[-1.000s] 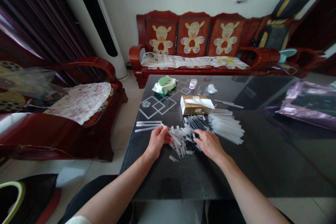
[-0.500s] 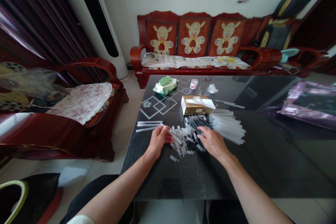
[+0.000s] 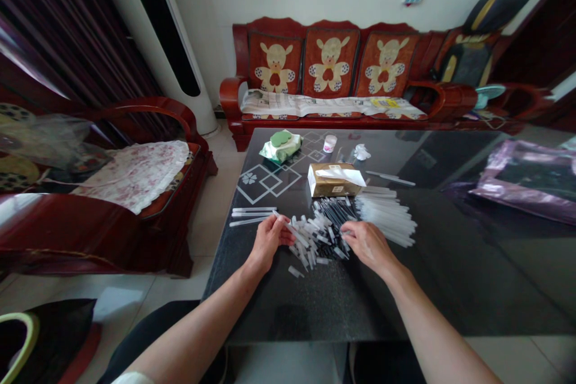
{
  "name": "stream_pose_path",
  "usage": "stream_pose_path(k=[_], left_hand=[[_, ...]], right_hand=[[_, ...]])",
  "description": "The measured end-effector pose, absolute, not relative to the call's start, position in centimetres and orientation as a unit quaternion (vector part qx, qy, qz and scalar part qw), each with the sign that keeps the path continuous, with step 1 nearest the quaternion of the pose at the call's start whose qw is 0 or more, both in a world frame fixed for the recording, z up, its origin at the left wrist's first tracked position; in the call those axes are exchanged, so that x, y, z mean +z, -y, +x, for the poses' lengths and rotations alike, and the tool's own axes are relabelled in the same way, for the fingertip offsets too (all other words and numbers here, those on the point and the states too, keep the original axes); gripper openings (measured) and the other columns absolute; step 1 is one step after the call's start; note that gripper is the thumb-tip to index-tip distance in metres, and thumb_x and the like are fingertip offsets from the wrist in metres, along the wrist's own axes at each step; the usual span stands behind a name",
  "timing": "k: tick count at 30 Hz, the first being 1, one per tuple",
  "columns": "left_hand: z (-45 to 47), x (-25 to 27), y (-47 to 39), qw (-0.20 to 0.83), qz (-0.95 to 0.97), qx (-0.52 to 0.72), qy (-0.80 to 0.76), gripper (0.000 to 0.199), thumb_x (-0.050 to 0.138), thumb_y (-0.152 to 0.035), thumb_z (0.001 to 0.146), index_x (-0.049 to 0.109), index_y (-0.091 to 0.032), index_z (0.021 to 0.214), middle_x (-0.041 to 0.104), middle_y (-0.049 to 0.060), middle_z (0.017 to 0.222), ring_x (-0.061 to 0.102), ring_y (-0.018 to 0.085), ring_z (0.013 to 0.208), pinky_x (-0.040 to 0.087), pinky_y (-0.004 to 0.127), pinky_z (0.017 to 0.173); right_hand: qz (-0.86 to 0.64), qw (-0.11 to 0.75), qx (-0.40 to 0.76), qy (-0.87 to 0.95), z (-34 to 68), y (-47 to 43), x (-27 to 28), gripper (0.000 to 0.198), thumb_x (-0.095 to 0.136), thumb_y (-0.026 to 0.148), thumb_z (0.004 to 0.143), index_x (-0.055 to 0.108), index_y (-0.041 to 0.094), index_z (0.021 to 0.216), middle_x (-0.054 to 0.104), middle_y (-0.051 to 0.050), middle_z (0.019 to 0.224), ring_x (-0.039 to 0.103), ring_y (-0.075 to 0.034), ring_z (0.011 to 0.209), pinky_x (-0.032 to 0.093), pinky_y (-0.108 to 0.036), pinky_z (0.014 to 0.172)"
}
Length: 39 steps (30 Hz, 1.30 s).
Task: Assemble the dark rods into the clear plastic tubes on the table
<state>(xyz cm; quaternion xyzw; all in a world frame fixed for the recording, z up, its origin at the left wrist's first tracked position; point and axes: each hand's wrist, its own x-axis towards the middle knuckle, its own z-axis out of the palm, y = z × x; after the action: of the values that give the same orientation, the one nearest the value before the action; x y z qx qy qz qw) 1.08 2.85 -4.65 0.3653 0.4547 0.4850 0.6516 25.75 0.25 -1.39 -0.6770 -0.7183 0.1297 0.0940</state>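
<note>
My left hand (image 3: pixel 266 245) is closed around a translucent white pen barrel (image 3: pixel 293 231), which slants down to the right over a heap of short frosted pen caps (image 3: pixel 310 234). My right hand (image 3: pixel 369 243) has its thumb and fingers pinched together at the right edge of the heap; whatever is in them is too small to make out. Thin black pen refills (image 3: pixel 336 210) lie among and behind the caps. To the right of them spreads a stack of long translucent barrels (image 3: pixel 389 216). Several white pens (image 3: pixel 252 215) lie side by side left of my left hand.
Behind the refills stands a gold tissue box (image 3: pixel 330 188). Farther back on the dark table (image 3: pixel 450 288) are a green wipes pack (image 3: pixel 283 147), a small white jar (image 3: pixel 330 144) and crumpled tissue (image 3: pixel 362 152). A purple plastic package (image 3: pixel 531 192) lies at the right.
My right hand's fingertips have drawn closer together and back slightly from the refills. My left hand keeps the barrel in the same pose. The whole view has shifted slightly.
</note>
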Motion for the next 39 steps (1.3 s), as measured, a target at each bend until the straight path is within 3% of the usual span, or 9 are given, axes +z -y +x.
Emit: stream_pose_path(k=[9,20,26,39], left_hand=[[1.0,-5.0,-2.8,0.647,0.383,0.481,-0.451,0.040,0.062,-0.051,0.076,0.055,-0.014,0.087,0.064,0.004,0.066,0.064,0.015,0.053,0.051,0.025,0.052],[1.1,-4.5,-2.7,0.647,0.379,0.480,-0.455,0.039,0.064,-0.050,0.074,0.056,-0.014,0.086,0.064,0.003,0.066,0.063,0.015,0.053,0.051,0.026,0.052],[1.2,-4.5,-2.6,0.645,0.384,0.478,-0.455,0.038,0.062,-0.050,0.076,0.055,-0.014,0.086,0.063,0.002,0.064,0.063,0.015,0.052,0.051,0.025,0.052],[1.2,-4.2,-2.5,0.640,0.386,0.480,-0.459,0.040,0.063,-0.052,0.074,0.056,-0.014,0.085,0.063,0.002,0.063,0.064,0.016,0.052,0.051,0.026,0.051]], right_hand=[[-0.681,0.039,0.099,0.725,24.3,-0.6,-2.1,0.009,0.058,0.021,0.083,0.066,0.021,0.084,0.071,-0.005,0.080,0.066,-0.019,0.078,0.037,-0.025,0.065],[-0.720,0.073,0.090,0.684,26.8,-1.1,-1.9,0.014,0.055,0.023,0.082,0.068,0.021,0.088,0.072,-0.005,0.079,0.066,-0.019,0.076,0.037,-0.024,0.063],[-0.737,0.048,0.076,0.670,27.7,-0.9,-1.4,0.014,0.056,0.023,0.080,0.068,0.022,0.074,0.072,-0.006,0.078,0.066,-0.020,0.079,0.035,-0.025,0.061],[-0.740,0.008,0.069,0.669,26.0,-1.1,-2.9,0.015,0.053,0.023,0.083,0.067,0.019,0.077,0.071,-0.010,0.079,0.067,-0.022,0.075,0.032,-0.026,0.056]])
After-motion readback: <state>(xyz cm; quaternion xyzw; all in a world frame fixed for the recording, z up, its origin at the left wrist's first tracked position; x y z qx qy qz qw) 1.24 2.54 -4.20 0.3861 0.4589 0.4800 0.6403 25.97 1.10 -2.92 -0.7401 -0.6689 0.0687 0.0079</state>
